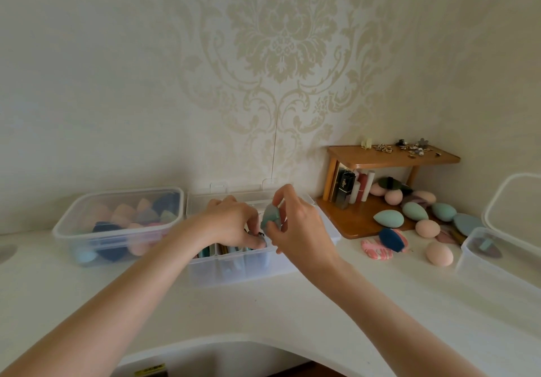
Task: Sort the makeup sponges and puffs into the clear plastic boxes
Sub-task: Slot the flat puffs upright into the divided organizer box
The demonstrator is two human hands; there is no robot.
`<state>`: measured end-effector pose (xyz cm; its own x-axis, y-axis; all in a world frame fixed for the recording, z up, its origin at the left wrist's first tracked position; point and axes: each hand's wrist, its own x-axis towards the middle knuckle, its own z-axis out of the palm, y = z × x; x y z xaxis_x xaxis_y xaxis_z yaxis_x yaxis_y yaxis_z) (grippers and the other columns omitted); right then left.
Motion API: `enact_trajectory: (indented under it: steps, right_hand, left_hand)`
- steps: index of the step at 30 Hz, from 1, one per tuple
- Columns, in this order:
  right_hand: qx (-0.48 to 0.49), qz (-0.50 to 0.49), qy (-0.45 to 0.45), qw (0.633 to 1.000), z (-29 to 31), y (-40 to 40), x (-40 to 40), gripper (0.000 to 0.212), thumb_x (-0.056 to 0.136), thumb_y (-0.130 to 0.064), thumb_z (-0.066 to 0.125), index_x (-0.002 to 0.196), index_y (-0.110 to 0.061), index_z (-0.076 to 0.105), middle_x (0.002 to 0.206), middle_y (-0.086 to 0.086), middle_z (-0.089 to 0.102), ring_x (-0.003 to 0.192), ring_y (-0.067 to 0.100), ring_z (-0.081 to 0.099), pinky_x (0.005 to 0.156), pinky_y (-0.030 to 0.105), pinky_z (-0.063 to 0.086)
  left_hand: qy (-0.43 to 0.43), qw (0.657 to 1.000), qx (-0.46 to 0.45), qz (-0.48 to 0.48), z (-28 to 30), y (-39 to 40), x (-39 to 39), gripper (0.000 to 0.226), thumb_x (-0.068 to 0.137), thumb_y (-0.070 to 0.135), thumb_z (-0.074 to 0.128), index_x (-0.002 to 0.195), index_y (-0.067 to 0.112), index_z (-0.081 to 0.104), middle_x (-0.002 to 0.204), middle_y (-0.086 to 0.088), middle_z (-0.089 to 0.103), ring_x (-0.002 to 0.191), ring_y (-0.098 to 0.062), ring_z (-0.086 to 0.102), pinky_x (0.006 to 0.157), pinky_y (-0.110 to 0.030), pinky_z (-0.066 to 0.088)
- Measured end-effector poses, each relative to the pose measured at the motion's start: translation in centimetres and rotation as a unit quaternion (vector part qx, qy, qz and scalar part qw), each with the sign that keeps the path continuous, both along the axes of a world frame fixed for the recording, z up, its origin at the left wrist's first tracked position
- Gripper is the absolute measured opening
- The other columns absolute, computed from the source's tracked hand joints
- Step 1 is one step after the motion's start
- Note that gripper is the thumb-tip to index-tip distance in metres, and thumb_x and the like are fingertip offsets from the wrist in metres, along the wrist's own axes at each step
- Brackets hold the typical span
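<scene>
teal puff (270, 215) pinched in right hand (295, 224) grip

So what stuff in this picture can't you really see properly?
Head view, the only one:
- Middle box: the left hand and right hand cover most of its contents.
- Teal puff: fingers hide part of it.
- Right box: cut off by the picture's edge.
- Trinkets on the wooden shelf: too small to identify.
- Left box: cloudy plastic blurs the sponges.

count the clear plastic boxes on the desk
3: a lidded box on the left full of sponges, a divided box in the middle under both hands, and an open box at the right edge, partly out of view.
</scene>
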<state>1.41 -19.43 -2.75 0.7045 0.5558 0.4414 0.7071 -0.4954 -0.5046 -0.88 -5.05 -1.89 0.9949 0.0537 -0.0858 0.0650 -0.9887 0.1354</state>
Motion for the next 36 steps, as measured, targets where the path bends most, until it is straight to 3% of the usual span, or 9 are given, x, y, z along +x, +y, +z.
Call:
enact_trajectory:
  steps: [4,10,12,17,21,25,28,31,36]
  right_hand:
    - [-0.026,-0.037,-0.026,0.999,-0.1,-0.5,0.8,0.026,0.086,-0.009,0.057,0.108,-0.011,0.043,0.095,0.006,0.062,0.08,0.026,0.062,0.07,0.042,0.055]
    - [-0.128,-0.05,0.005,0.991,-0.4,0.2,1.6,0.02,0.089,-0.02,0.053,0.108,-0.014,0.058,0.099,0.006,0.069,0.089,0.025,0.064,0.079,0.037,0.055]
    - [-0.131,-0.04,0.014,0.99,-0.5,0.4,1.6,0.023,0.088,-0.017,0.052,0.11,-0.014,0.06,0.1,0.007,0.069,0.09,0.027,0.065,0.079,0.037,0.055]
    - [-0.12,0.019,0.091,0.988,1.0,-1.0,2.2,0.019,0.088,-0.016,0.055,0.103,-0.012,0.067,0.101,0.006,0.072,0.09,0.02,0.067,0.083,0.029,0.055]
    - [-0.045,-0.044,0.104,0.993,2.8,-4.2,5.7,0.015,0.092,-0.018,0.055,0.101,-0.013,0.066,0.094,0.001,0.073,0.072,0.005,0.063,0.055,0.008,0.044]
    - [-0.08,-0.167,0.069,0.98,3.0,-8.2,10.6,0.021,0.094,-0.019,0.048,0.101,-0.012,0.067,0.103,0.004,0.068,0.093,0.018,0.062,0.063,0.016,0.04]
    - [-0.129,-0.249,0.059,0.958,2.6,-10.5,13.2,0.027,0.096,-0.015,0.042,0.106,-0.006,0.065,0.11,0.015,0.065,0.101,0.03,0.059,0.088,0.037,0.048]
    - [-0.236,-0.313,0.038,0.919,1.6,-12.5,16.3,0.029,0.097,-0.016,0.039,0.117,-0.011,0.059,0.125,0.013,0.053,0.116,0.032,0.045,0.097,0.041,0.038]
    - [-0.299,-0.31,0.14,0.892,-2.2,-14.8,23.5,0.035,0.097,-0.033,0.034,0.122,-0.026,0.058,0.152,0.004,0.028,0.139,0.031,0.024,0.111,0.052,0.027]
  left_hand:
    - [-0.004,0.999,-0.041,0.006,0.5,0.1,0.3,0.03,0.082,0.048,0.06,0.099,0.023,0.062,0.106,0.01,0.063,0.108,-0.014,0.053,0.091,-0.029,0.042]
    - [-0.097,0.979,-0.172,-0.041,1.2,-0.4,0.6,0.015,0.085,0.024,0.064,0.1,0.023,0.062,0.091,0.018,0.057,0.089,-0.001,0.055,0.073,-0.012,0.04]
    - [-0.072,0.982,-0.163,-0.069,1.2,-0.8,0.8,0.02,0.085,0.023,0.064,0.105,0.02,0.063,0.091,0.018,0.057,0.083,0.005,0.051,0.07,-0.008,0.038]
    - [0.008,0.991,-0.102,-0.09,2.1,-0.9,1.8,0.013,0.086,0.016,0.061,0.099,0.014,0.061,0.095,0.008,0.062,0.093,-0.008,0.056,0.073,-0.014,0.042]
    - [0.067,0.991,-0.058,-0.104,3.0,-1.5,2.9,0.017,0.086,0.013,0.058,0.096,0.02,0.069,0.093,0.01,0.064,0.091,-0.009,0.059,0.087,-0.029,0.05]
    - [0.088,0.991,-0.005,-0.097,3.0,-2.3,4.1,0.021,0.086,0.009,0.054,0.095,0.015,0.072,0.1,0.001,0.069,0.088,-0.012,0.059,0.077,-0.024,0.049]
    - [0.114,0.989,0.015,-0.097,3.2,-2.6,4.7,0.022,0.087,0.009,0.054,0.098,0.014,0.072,0.108,-0.001,0.069,0.092,-0.013,0.059,0.086,-0.029,0.049]
    - [0.131,0.986,0.021,-0.096,3.4,-2.6,5.3,0.022,0.087,0.009,0.055,0.101,0.014,0.072,0.111,0.0,0.068,0.09,-0.009,0.054,0.087,-0.027,0.047]
    - [0.153,0.984,0.027,-0.091,3.5,-2.6,6.2,0.022,0.087,0.01,0.055,0.1,0.015,0.072,0.109,0.001,0.068,0.09,-0.008,0.054,0.084,-0.025,0.048]
